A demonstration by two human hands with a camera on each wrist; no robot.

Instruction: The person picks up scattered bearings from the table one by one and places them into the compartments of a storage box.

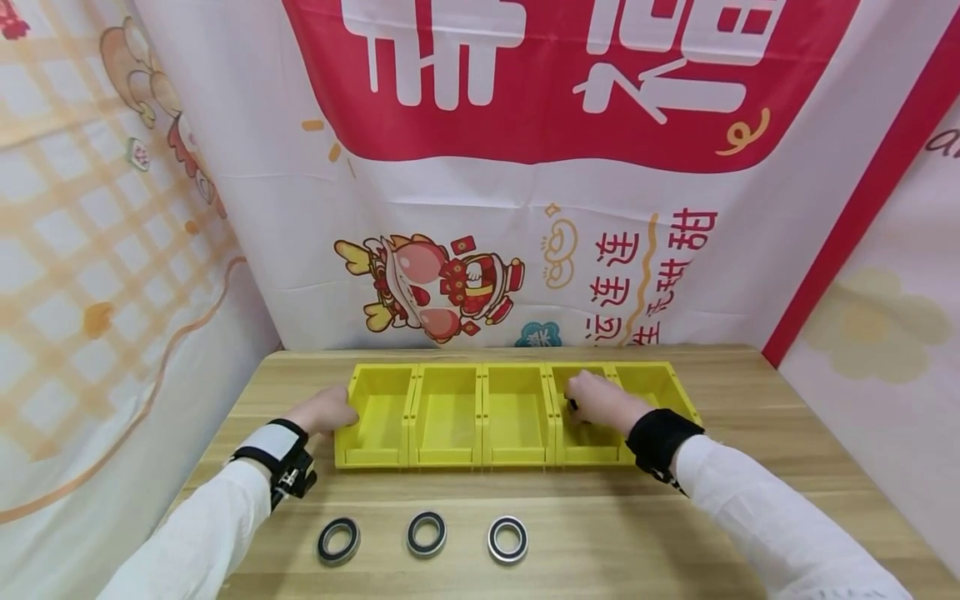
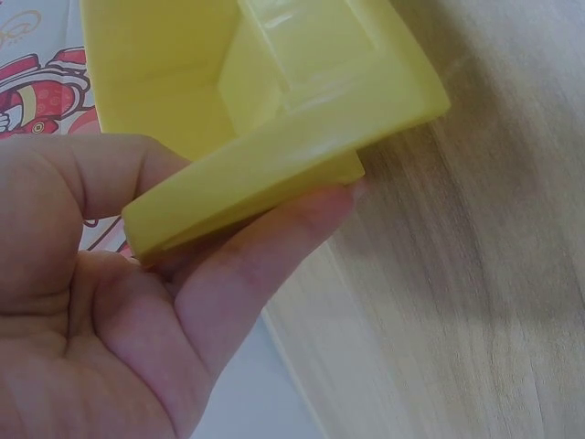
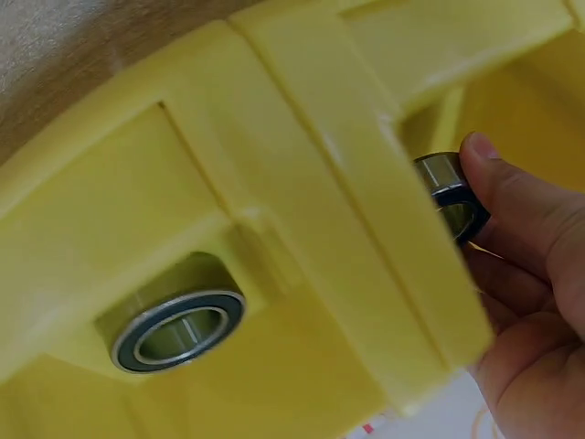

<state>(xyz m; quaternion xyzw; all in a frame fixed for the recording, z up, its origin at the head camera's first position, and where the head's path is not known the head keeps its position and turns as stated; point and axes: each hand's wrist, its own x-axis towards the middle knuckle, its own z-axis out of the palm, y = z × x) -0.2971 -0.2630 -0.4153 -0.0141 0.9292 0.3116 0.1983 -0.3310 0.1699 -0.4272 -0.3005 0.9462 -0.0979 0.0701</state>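
Observation:
Five joined yellow bins stand in a row in the head view. My left hand (image 1: 330,409) is at the row's left end, pinching the side wall (image 2: 247,197) of the leftmost bin (image 1: 378,457) between thumb and fingers. In the fourth bin (image 1: 588,456) is my right hand (image 1: 602,402). The right wrist view shows its thumb and fingers gripping a metal ball bearing (image 3: 442,172), partly covered by the bin wall. Another bearing (image 3: 183,305) with a dark seal lies in the neighbouring bin, beyond the divider.
Three bearings lie spaced out on the wooden table (image 1: 600,533) before the bins: a left one (image 1: 322,542), a middle one (image 1: 412,533) and a right one (image 1: 492,540). A printed cloth (image 1: 300,275) hangs close behind the bins, with more cloth at both sides.

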